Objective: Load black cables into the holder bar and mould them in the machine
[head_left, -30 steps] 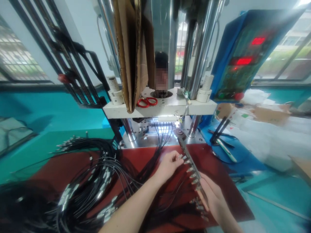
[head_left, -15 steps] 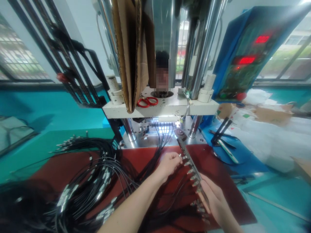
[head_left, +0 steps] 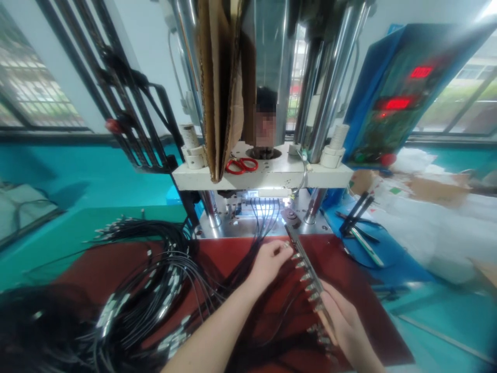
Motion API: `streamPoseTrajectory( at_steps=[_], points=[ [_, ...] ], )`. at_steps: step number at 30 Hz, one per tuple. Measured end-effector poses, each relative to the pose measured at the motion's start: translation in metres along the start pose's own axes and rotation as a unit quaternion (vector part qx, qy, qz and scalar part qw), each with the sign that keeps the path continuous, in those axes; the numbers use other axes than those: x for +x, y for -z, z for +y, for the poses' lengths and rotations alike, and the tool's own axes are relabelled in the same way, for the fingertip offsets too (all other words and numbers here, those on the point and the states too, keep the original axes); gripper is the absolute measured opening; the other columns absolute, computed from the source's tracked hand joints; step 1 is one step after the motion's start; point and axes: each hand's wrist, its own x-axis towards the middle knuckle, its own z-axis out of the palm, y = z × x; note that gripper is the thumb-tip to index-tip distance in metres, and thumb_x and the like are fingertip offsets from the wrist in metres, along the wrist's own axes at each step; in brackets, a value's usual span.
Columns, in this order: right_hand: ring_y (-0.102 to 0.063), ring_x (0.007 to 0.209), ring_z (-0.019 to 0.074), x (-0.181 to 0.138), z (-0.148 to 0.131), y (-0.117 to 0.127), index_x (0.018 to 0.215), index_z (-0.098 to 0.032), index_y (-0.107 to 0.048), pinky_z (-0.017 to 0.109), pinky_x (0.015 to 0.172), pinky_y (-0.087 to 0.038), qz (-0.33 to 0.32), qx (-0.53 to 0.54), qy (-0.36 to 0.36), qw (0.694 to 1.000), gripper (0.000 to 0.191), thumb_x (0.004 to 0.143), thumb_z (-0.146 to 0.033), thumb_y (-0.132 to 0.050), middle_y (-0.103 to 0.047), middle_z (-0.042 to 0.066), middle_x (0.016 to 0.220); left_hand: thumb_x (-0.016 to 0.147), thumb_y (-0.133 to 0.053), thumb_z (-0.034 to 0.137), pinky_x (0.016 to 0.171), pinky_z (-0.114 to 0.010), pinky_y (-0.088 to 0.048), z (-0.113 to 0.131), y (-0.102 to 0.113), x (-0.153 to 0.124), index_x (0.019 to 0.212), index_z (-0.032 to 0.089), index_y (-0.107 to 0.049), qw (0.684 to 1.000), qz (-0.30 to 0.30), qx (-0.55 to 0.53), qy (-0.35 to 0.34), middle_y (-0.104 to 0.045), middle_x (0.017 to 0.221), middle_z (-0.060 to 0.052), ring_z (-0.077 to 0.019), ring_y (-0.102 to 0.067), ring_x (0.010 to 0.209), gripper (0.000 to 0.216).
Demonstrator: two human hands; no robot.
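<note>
Left hand point(head_left: 269, 263), tightly pinching a small silvery metal piece point(head_left: 286, 244), has edged work toward the far end of the long grey metal bar point(head_left: 306, 256); right hand point(head_left: 341, 310) clasps it.

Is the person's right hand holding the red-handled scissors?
No, the right hand holds the metal bar, while the scissors lie on the white machine plate.

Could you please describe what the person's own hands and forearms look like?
The left hand and right hand are bare, without gloves. The visible forearms show no sleeves, watch or bracelet. Any rings are too unclear to tell.
</note>
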Motion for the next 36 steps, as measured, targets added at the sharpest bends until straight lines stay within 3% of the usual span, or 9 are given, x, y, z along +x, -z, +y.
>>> streamPoseTrajectory(
  at_steps=[3,7,12,20,24,28,31,33,36],
  points=[
    [-0.056,0.101,0.0211,-0.001,-0.001,-0.001,0.104,-0.023,-0.06,0.024,0.078,-0.049,0.001,0.066,-0.016,0.998,0.047,0.067,-0.051,-0.064,-0.063,0.006,0.107,0.075,-0.043,0.044,0.046,-0.021,-0.027,-0.005,0.003,0.004,0.07,0.015,-0.056,0.995,0.016,-0.084,0.054,-0.041,0.055,0.004,-0.008,-0.036,0.047,0.033],
    [-0.05,0.111,0.0211,-0.003,0.0,-0.004,0.111,-0.028,-0.057,0.026,0.08,-0.048,0.024,0.114,-0.027,0.993,0.047,0.068,-0.046,-0.064,-0.057,0.004,0.119,0.074,-0.044,0.042,0.045,-0.022,-0.022,-0.014,-0.002,0.009,0.056,0.015,-0.053,0.998,-0.016,0.029,0.057,-0.038,0.048,0.005,-0.0078,-0.032,0.045,0.033],
    [-0.049,0.112,0.0219,-0.001,0.002,-0.003,0.11,-0.027,-0.059,0.027,0.082,-0.048,0.004,0.082,-0.001,0.997,0.043,0.071,-0.046,-0.061,-0.056,0.004,0.12,0.073,-0.045,0.039,0.049,-0.022,-0.022,-0.017,-0.005,0.014,0.046,0.016,-0.041,0.993,-0.019,0.119,-0.004,-0.031,0.046,0.006,-0.0079,-0.031,0.049,0.035],
    [-0.053,0.107,0.0244,0.004,-0.017,-0.002,0.108,-0.025,-0.062,0.029,0.079,-0.052,-0.03,-0.031,0.068,0.997,0.043,0.073,-0.05,-0.057,-0.059,0.005,0.116,0.074,-0.04,0.032,0.045,-0.022,-0.026,-0.022,-0.001,0.028,0.051,0.016,-0.049,0.984,-0.057,0.169,0.022,-0.039,0.045,0.004,-0.0085,-0.035,0.043,0.03],
    [-0.059,0.096,0.0244,0.012,-0.02,-0.001,0.113,-0.021,-0.059,0.03,0.074,-0.053,-0.072,-0.106,0.065,0.99,0.046,0.076,-0.047,-0.052,-0.067,0.007,0.095,0.073,-0.041,0.026,0.05,-0.024,-0.031,-0.026,0.001,0.035,0.05,0.016,-0.05,0.976,-0.055,0.212,0.014,-0.041,0.045,0.002,-0.0103,-0.039,0.045,0.027],
    [-0.064,0.069,0.023,0.03,-0.004,0.006,0.108,-0.018,-0.06,0.031,0.063,-0.053,-0.057,-0.176,0.085,0.979,0.042,0.074,-0.042,-0.052,-0.066,0.004,0.063,0.076,-0.04,0.024,0.07,-0.028,-0.036,-0.013,0.014,0.036,0.063,0.016,-0.055,0.966,0.006,0.254,-0.045,-0.054,0.07,-0.004,-0.0152,-0.049,0.071,0.022],
    [-0.062,0.055,0.0208,0.042,0.002,0.013,0.117,-0.018,-0.049,0.029,0.051,-0.049,-0.08,-0.317,0.097,0.94,0.043,0.081,-0.04,-0.041,-0.065,0.002,0.061,0.077,-0.039,0.022,0.072,-0.027,-0.037,-0.005,0.029,0.036,0.072,0.018,-0.056,0.963,0.04,0.253,-0.089,-0.056,0.076,-0.003,-0.0147,-0.05,0.074,0.019],
    [-0.063,0.059,0.0231,0.049,0.0,0.017,0.12,-0.017,-0.043,0.03,0.05,-0.044,-0.11,-0.453,0.138,0.874,0.042,0.085,-0.038,-0.032,-0.067,0.004,0.066,0.077,-0.039,0.02,0.071,-0.026,-0.038,-0.006,0.04,0.036,0.075,0.019,-0.056,0.96,0.064,0.254,-0.102,-0.055,0.076,-0.001,-0.0141,-0.05,0.071,0.017],
    [-0.063,0.059,0.0258,0.056,-0.001,0.019,0.117,-0.015,-0.044,0.03,0.048,-0.039,-0.132,-0.593,0.199,0.769,0.04,0.087,-0.035,-0.027,-0.067,0.007,0.066,0.073,-0.047,0.021,0.08,-0.03,-0.037,-0.017,0.053,0.038,0.092,0.018,-0.055,0.945,0.14,0.281,-0.089,-0.053,0.091,-0.005,-0.0174,-0.049,0.084,0.021]
  ],
)
